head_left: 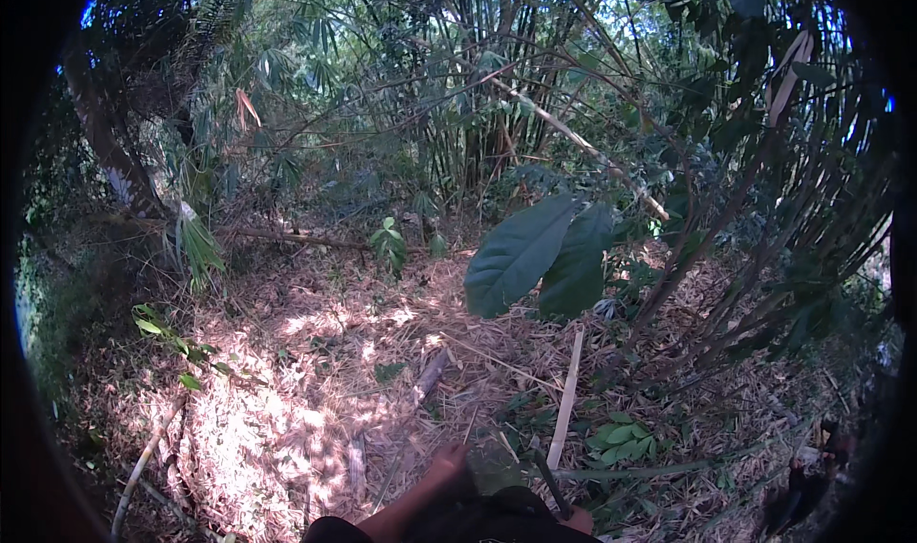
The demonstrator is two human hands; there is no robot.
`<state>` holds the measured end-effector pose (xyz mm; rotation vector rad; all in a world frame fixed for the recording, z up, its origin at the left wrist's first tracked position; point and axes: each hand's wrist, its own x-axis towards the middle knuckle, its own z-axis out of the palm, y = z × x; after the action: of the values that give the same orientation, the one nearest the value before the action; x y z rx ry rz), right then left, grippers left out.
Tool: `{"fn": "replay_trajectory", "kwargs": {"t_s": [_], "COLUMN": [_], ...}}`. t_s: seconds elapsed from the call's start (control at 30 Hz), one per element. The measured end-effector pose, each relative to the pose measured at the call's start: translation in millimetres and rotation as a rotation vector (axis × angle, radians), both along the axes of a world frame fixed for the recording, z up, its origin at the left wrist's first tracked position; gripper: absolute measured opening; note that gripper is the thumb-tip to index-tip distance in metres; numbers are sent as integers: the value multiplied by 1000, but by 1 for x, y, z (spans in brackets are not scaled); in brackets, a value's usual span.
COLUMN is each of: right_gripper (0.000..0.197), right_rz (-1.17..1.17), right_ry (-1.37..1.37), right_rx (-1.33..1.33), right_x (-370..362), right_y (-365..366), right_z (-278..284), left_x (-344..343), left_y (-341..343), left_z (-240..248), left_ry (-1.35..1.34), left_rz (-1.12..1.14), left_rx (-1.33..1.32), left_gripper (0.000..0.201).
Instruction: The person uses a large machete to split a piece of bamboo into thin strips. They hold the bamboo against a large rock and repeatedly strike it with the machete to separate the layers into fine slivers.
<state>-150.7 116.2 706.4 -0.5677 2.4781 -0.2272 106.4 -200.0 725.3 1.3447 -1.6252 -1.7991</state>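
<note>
My left hand [447, 459] reaches forward over the leaf litter at the lower middle, its forearm coming up from the lower edge. It is smeared, and I cannot make out its fingers or anything in them. Low and to the right, my right hand [577, 520] shows only in part, closed at the lower end of a dark stick-like tool [549, 481] that slants up to the left. Just beyond that tool a pale, flat bamboo strip [568, 395] rises from the ground. Dark clothing hides part of the space between my hands.
Dry leaves [315, 352] cover the ground, with a short log [430, 376] ahead. Broad green leaves [525, 256] hang close in front. A bamboo pole [583, 147] slants across the back, bamboo stems [468, 142] behind it. Thin stems [688, 266] lean at right; a tree trunk [115, 151] stands left.
</note>
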Motion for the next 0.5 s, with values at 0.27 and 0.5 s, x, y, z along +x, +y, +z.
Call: {"fn": "replay_trajectory", "kwargs": {"t_s": [0.27,0.5], "right_gripper": [40,33], "right_rz": [180,434], "right_ry": [321,530], "right_rx": [-282,-730], "right_x": [1,8], "right_y": [-92,-192], "right_z": [140,245], "left_x": [-35,-48], "left_y": [-10,5], "left_z": [169,238], "left_ry": [273,224], "left_rz": [-29,-93], "left_rx": [308,144], "left_gripper": [32,23]}}
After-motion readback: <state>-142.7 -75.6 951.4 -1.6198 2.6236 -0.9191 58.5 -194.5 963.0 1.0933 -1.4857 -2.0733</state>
